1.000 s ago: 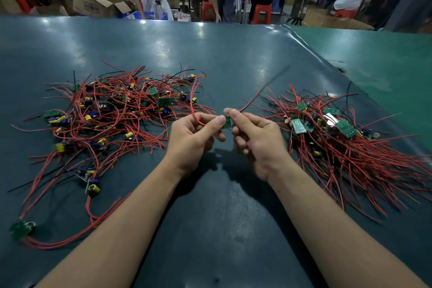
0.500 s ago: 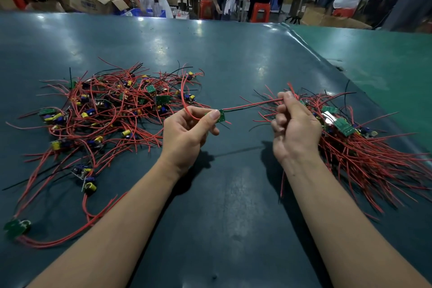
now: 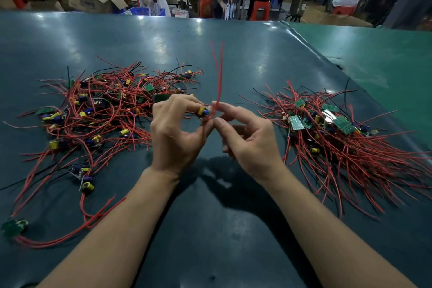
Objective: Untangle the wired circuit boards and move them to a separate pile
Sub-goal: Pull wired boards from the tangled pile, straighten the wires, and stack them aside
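Since half a second ago: the right hand (image 3: 247, 138) is back beside the left hand (image 3: 175, 133), and the red wires (image 3: 217, 77) are now standing upward, toward 12 o'clock. The left hand is pinching the circuit board (image 3: 203, 111) between thumb and fingers above the table (image 3: 210, 229); the right thumb and forefinger are closing lightly on the wires. Tangled pile (image 3: 100, 110) lying at 9 o'clock; sorted pile (image 3: 339, 133) at 3 o'clock.

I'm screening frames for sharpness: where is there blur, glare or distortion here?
Head view: the raised red wires are motion-blurred; overhead-light glare streaks the table at its far side; the hands cast soft shadows below; wide-angle distortion bows the table's far edge.
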Demonstrator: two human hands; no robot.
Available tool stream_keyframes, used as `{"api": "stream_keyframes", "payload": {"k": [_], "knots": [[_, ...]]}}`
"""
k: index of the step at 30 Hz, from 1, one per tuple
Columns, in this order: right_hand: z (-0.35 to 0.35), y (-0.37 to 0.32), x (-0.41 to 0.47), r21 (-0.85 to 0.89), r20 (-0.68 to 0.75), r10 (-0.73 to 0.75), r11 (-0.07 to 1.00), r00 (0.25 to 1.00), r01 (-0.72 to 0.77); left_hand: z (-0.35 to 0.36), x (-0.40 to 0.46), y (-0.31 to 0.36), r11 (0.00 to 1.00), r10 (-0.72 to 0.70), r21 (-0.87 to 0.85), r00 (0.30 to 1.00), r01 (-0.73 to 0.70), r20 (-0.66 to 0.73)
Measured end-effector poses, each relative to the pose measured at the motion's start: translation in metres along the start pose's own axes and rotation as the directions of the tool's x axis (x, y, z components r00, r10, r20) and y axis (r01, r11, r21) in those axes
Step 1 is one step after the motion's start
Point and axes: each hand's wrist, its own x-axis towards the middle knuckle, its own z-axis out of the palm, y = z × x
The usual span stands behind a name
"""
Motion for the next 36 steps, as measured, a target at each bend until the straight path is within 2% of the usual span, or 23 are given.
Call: {"api": "stream_keyframes", "payload": {"k": [5,7,12,17,21,30,36], "knots": [[-0.005,0.000,0.006,0.166,-0.070,0.100,0.982,0.993,-0.088,0.000,0.004,-0.001,0.979,0.154,0.126,0.985,-0.163,0.077],[-0.006,0.000,0.009,0.198,-0.121,0.128,0.975,0.984,-0.102,0.002,0.004,0.001,0.972,0.168,0.147,0.979,-0.184,0.115],[-0.011,0.002,0.012,0.279,-0.185,0.209,0.948,0.960,-0.153,0.005,0.003,0.005,0.992,0.039,-0.122,0.959,-0.004,0.280],[-0.012,0.004,0.014,0.250,-0.239,0.261,0.947,0.935,-0.201,0.006,0.001,0.003,0.995,0.055,-0.095,0.961,-0.030,0.271],[-0.012,0.007,0.017,0.303,-0.305,0.331,0.923,0.893,-0.238,0.010,0.000,0.001,0.996,0.045,-0.081,0.967,-0.026,0.249],[-0.033,0.004,0.031,0.365,-0.610,0.289,0.929,0.738,-0.062,0.010,0.000,-0.003,0.996,0.064,-0.069,0.967,-0.048,0.245],[-0.041,0.005,0.032,0.437,-0.659,0.316,0.899,0.682,0.007,0.011,-0.001,-0.003,0.996,0.083,-0.062,0.966,-0.069,0.245]]}}
